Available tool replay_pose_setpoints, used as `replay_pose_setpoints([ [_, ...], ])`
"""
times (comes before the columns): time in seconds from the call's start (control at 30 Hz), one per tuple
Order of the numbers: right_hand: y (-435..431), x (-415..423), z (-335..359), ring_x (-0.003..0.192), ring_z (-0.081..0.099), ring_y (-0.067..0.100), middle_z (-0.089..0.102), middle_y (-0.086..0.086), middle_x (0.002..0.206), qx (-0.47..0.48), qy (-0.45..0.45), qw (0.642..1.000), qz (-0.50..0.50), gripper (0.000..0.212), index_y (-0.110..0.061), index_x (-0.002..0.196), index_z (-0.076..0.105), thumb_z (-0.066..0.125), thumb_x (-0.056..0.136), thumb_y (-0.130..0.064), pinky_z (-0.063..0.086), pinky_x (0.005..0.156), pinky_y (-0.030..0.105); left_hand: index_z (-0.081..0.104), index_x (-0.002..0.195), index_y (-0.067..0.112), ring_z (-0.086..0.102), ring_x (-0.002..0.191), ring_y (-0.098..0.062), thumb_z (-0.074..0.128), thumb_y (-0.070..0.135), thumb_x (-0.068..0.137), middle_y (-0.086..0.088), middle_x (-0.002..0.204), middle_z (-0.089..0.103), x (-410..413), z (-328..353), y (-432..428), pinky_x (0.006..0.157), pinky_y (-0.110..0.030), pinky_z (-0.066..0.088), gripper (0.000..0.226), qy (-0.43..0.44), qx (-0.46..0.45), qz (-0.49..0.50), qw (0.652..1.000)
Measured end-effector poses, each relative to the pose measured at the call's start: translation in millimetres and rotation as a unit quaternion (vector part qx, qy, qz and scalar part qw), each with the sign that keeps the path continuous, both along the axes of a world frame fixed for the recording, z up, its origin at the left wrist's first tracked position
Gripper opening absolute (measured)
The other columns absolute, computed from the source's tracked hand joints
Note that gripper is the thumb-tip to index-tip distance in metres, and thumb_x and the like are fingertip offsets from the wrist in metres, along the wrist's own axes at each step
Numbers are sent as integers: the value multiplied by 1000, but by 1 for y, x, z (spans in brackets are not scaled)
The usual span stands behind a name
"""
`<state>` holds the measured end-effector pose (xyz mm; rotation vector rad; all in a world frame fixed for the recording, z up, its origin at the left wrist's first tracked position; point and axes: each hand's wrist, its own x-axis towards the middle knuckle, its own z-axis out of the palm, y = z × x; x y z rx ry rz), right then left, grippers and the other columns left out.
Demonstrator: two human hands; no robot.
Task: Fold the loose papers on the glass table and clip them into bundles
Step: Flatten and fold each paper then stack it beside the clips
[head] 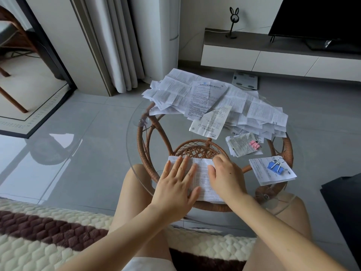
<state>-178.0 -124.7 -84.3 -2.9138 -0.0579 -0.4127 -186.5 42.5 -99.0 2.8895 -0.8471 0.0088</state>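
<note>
White fine-print paper sheet [203, 178] lies flat on the round glass table [172, 124], under and between both hands, at the near side of the top. Dense small text, crease lines showing; looks folded, layers not countable. Left hand [175, 184]: flat, fingers straight, pressing the sheet's left part. Right hand [224, 177]: fingers bent, tips down on the right part; pinching or only pressing, can't tell, thumb hidden. Far edge runs left-right; long axis unclear, hands cover both sides. Beyond the hands: heap of loose white printed papers [214, 102]. Right of the right hand: paper bundle with a pink binder clip [240, 145] and paper bundle with a blue binder clip [261, 171]. Print unreadable.
</note>
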Motion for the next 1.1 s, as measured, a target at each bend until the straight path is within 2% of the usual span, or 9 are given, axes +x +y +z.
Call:
replay_pose_setpoints([
  [0.1,8,-6,12,90,63,31,66,13,104,-36,-7,998,-56,44,-7,114,61,75,73,-15,51,72,38,2,151,22,-16,145,-21,-12,62,87,-4,157,-9,0,-1,0,115,-40,-13,77,3,-7,3,1000],
  [0.17,21,-20,9,112,58,35,61,16,123,-56,-10,998,-35,47,-10,124,59,67,79,-22,42,96,50,18,151,20,1,146,-25,-2,58,94,-9,157,9,1,-2,1,115,-43,-1,71,2,9,0,1000],
  [0.23,33,-36,-6,124,52,31,57,13,132,-46,16,999,-7,42,-14,127,59,46,90,-29,26,105,54,38,145,15,23,142,-28,9,50,98,-14,151,33,0,-3,1,110,-46,14,64,-6,10,-7,1000],
  [0.57,10,-52,-18,130,46,25,49,5,140,-37,160,986,-1,66,-25,134,53,0,100,-47,17,103,56,43,141,15,34,137,-30,10,48,102,-13,146,40,4,-11,5,107,-47,16,61,-37,19,-20,999],
  [0.67,-16,-52,-9,146,6,16,4,-5,156,-75,183,979,59,86,-34,147,9,-29,77,-66,-11,111,50,34,147,20,31,138,-30,11,48,103,-10,149,37,7,-14,19,105,-50,15,56,-59,28,-52,997],
  [0.73,-27,-54,-4,142,-20,8,-21,-13,151,-57,229,969,77,96,-39,139,-15,-41,54,-73,-25,108,45,22,151,24,31,138,-30,12,47,103,-7,151,34,10,-18,36,105,-52,15,54,-77,29,-80,993],
  [0.83,-28,-53,-1,137,-28,5,-25,-13,149,-55,240,965,89,94,-42,137,-18,-38,51,-75,-28,105,43,14,152,32,32,138,-28,12,46,104,-4,150,35,9,-18,53,107,-51,13,50,-83,30,-85,993],
  [0.93,-32,-54,0,135,-29,2,-24,-13,148,-43,244,964,97,76,-47,136,-14,-18,65,-76,-29,105,41,26,149,32,35,136,-28,11,45,104,-3,148,38,6,-16,60,109,-48,9,49,-78,33,-79,993],
  [1.1,-43,-57,8,139,-22,2,-19,-13,154,-48,271,955,107,66,-53,137,-7,-10,72,-64,-25,108,44,32,146,35,38,133,-28,13,43,104,-2,147,40,8,-8,68,109,-46,7,46,-90,29,-92,991],
])
